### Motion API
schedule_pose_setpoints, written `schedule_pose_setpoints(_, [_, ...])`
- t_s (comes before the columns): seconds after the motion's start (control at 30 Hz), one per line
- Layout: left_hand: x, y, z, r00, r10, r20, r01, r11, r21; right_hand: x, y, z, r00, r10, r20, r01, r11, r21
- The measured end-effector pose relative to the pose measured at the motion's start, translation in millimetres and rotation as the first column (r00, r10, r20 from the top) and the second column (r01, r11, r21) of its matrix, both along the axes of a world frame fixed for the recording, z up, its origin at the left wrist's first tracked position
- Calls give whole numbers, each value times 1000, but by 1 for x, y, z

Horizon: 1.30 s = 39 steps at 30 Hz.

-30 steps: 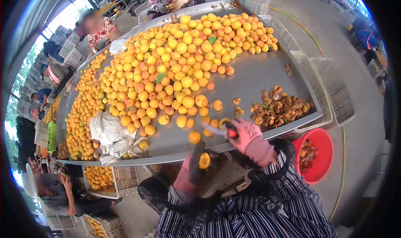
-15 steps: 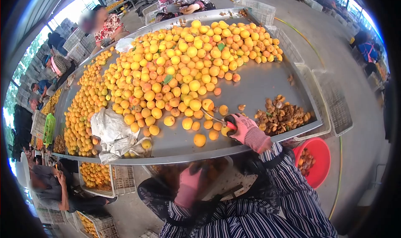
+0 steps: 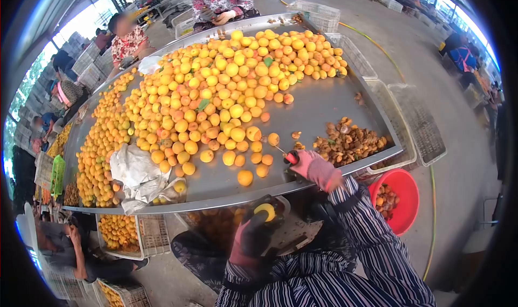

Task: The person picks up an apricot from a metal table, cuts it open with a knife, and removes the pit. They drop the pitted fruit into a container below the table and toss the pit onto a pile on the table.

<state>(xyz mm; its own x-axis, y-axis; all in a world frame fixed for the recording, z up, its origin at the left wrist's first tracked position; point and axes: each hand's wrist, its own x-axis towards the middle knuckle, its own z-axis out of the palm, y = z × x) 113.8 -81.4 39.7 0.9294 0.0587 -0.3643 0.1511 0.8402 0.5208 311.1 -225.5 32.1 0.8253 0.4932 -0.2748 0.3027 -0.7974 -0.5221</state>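
My right hand, in a pink glove with dark fingers, is closed around the red handle of a thin metal-shafted tool. Its shaft points up and left, the tip close to a single apricot on the metal table. Below the table's front edge, my left hand, gloved alike and slightly blurred, grips a yellow apricot partly covered by its dark fingers. A large pile of apricots spreads over the table. Beside my right hand lies a heap of brownish apricot pieces.
A white cloth lies at the table's front left. The red bucket at my right holds apricot pieces. Plastic crates stand along the right side. One person sits across the table, another at the far left.
My left hand has come up towards the table edge, and an apricot now shows in it. The tool in my right hand has drawn back from the pile; the apricot by that hand no longer shows there.
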Motion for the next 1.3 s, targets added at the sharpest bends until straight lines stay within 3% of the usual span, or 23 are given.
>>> schedule_pose_setpoints(0.03, [-2,2,5,1000,9,-1,-9,1000,4,4,2,-4,1000,9,-1,-9,1000,4])
schedule_pose_setpoints(0.1, [-3,7,11,999,-48,26,42,977,208,11,5,-4,992,79,103,-72,995,-67])
schedule_pose_setpoints(0.13, [-5,8,11,999,-41,28,34,979,203,6,12,6,981,41,192,-1,980,-201])
schedule_pose_setpoints(0.23, [-7,11,9,998,-62,28,59,991,117,13,19,-39,984,93,153,-47,958,-282])
schedule_pose_setpoints(0.3, [-8,3,6,1000,-2,-18,4,994,114,5,17,-56,918,156,365,-49,957,-286])
schedule_pose_setpoints(0.4, [-8,4,0,998,-47,-28,51,987,151,7,6,-32,965,129,227,-67,962,-265])
schedule_pose_setpoints(0.47, [-10,6,-8,1000,-19,1,18,970,241,-5,-12,-2,959,-51,277,105,978,-183])
schedule_pose_setpoints(0.53, [-8,2,-13,999,46,-15,-44,990,135,-20,-62,34,880,-288,379,323,946,-31])
schedule_pose_setpoints(0.57, [-7,-2,-16,993,112,-39,-111,993,35,-31,-96,48,775,-344,530,350,932,92])
schedule_pose_setpoints(0.6, [-5,-1,-19,991,104,-81,-117,978,-174,-41,-129,55,648,-506,569,440,859,263])
schedule_pose_setpoints(0.67, [-3,-4,-12,998,28,-61,-45,949,-312,-55,-200,49,419,-658,625,558,730,394])
schedule_pose_setpoints(0.7, [-1,-9,-4,999,-13,-32,0,928,-374,-62,-233,39,367,-711,599,607,671,425])
schedule_pose_setpoints(0.8, [2,-19,-8,998,-43,-36,32,966,-257,-89,-330,-22,374,-680,630,743,627,235])
schedule_pose_setpoints(0.87, [3,-22,-9,998,-66,16,67,992,-104,-104,-367,-43,522,-779,348,831,556,-4])
schedule_pose_setpoints(0.9, [2,-23,-13,998,-63,18,65,993,-101,-101,-357,-20,524,-778,347,830,558,-1])
schedule_pose_setpoints(0.97, [1,-21,-21,994,-105,-28,103,992,-79,-108,-342,22,285,-933,-220,958,274,80])
schedule_pose_setpoints(1.0, [3,-25,-15,989,-141,-36,139,989,-55,-107,-355,3,439,-893,99,898,440,-20])
schedule_pose_setpoints(1.07, [1,-25,-19,991,-118,-55,115,991,-63,-108,-355,-7,537,-738,408,840,510,-184])
schedule_pose_setpoints(1.13, [-4,-22,-16,995,-94,-40,95,995,26,-94,-327,1,545,-818,187,780,576,247])
schedule_pose_setpoints(1.17, [-1,-26,-11,996,-92,-9,93,987,129,-94,-285,40,539,-835,-115,821,489,294])
schedule_pose_setpoints(1.2, [6,-30,3,988,-130,84,120,986,118,-93,-279,24,661,-745,-93,694,559,453])
schedule_pose_setpoints(1.23, [11,-32,15,969,-175,177,158,982,106,-100,-237,63,701,-664,-261,696,556,454])
schedule_pose_setpoints(1.3, [7,-24,16,967,-161,196,153,987,54,-106,-215,35,844,-537,-9,450,698,557])
